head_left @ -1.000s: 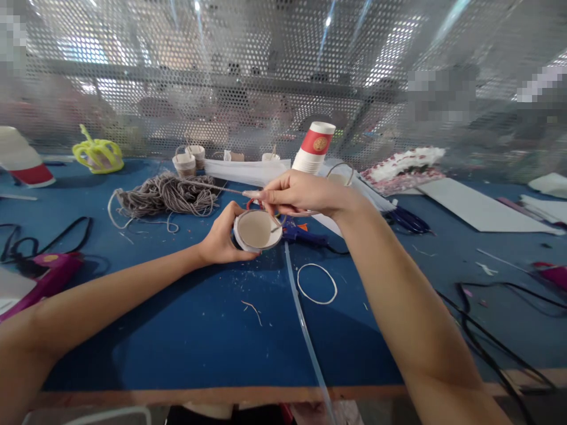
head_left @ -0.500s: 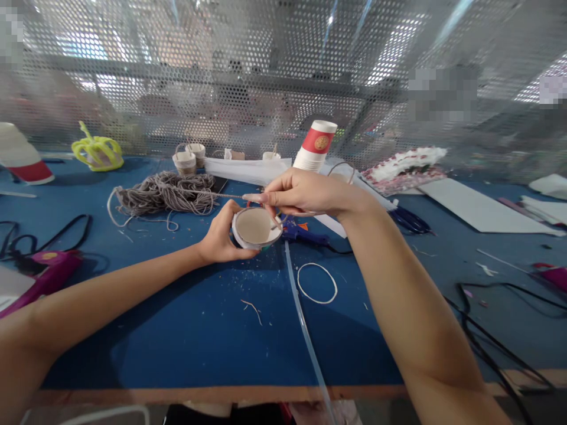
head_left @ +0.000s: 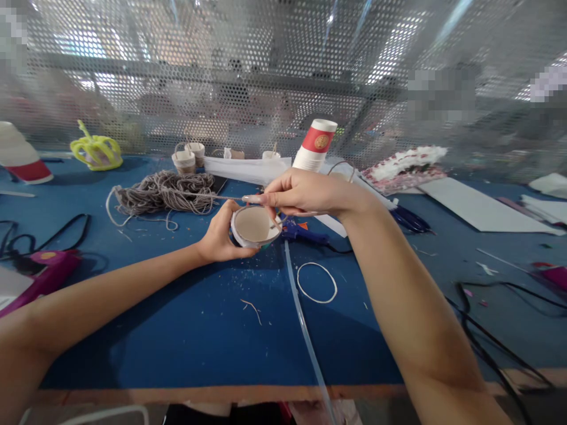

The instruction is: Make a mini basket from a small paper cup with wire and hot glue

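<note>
Here in the head view, the left hand [head_left: 221, 236] is wrapped round a small cup [head_left: 253, 225], holding it over the middle of the desk [head_left: 177, 336], its open mouth showing. And the right hand [head_left: 301, 192] has its fingertips together on a grey strand [head_left: 225, 197], right by the cup's rim! That strand leads left to the heaped yarn [head_left: 166, 193]. Just right of the cup lies a blue glue gun [head_left: 308, 233], while a glue stick [head_left: 305, 324] stretches past the desk's near edge. Up by the far edge, there's a cup stack [head_left: 318, 143].
</note>
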The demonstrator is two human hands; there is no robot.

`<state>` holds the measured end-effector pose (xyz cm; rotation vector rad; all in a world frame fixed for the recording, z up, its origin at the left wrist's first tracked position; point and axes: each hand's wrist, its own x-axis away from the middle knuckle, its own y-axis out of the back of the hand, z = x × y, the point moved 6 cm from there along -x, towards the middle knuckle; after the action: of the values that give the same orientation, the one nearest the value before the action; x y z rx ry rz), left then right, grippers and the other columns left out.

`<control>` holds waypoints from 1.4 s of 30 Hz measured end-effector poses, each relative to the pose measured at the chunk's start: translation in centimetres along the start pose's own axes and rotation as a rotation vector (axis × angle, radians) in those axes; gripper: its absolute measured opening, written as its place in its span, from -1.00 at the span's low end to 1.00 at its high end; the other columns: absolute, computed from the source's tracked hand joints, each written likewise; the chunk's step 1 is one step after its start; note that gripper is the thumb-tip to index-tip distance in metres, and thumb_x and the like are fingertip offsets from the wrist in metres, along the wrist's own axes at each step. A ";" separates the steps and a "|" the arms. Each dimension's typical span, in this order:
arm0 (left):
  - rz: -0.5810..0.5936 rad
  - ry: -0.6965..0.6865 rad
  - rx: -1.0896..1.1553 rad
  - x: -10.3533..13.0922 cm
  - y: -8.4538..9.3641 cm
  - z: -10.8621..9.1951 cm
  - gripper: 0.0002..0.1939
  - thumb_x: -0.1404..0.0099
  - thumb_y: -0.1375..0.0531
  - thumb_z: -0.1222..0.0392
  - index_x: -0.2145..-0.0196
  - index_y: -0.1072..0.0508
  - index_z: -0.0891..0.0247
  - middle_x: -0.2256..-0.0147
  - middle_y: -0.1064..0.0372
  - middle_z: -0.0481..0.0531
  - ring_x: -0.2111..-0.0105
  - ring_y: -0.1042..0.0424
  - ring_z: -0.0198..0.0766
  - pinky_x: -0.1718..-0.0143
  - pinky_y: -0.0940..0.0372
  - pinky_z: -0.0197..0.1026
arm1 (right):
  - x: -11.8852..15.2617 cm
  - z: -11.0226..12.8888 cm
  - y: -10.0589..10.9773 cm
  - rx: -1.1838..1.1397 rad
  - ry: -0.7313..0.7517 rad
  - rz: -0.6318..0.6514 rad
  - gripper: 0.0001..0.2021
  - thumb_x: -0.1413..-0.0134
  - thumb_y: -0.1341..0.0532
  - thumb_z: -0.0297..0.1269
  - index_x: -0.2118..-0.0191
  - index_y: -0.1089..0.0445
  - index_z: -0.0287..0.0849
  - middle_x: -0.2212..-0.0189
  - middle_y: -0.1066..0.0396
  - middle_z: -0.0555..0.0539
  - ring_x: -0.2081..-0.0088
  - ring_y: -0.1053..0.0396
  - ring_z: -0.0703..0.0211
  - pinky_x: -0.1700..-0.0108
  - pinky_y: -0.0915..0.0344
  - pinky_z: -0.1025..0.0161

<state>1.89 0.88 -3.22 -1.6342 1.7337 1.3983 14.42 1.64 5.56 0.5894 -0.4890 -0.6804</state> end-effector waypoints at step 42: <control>0.465 0.398 0.557 0.7 -3.8 2.1 -0.29 0.05 -0.37 0.07 0.00 -0.16 0.26 0.06 -0.36 0.23 0.03 -0.38 0.03 -0.01 -0.28 0.14 | -0.5 -1.0 0.1 0.117 -0.133 0.009 -0.61 -0.15 -0.10 -0.03 0.48 -0.37 -0.27 0.83 -0.02 0.16 0.78 0.09 0.48 0.69 0.10 0.38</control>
<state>4.41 2.94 -6.16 -1.2951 2.5643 0.6467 14.74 2.36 4.75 0.6535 -0.6584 -0.6881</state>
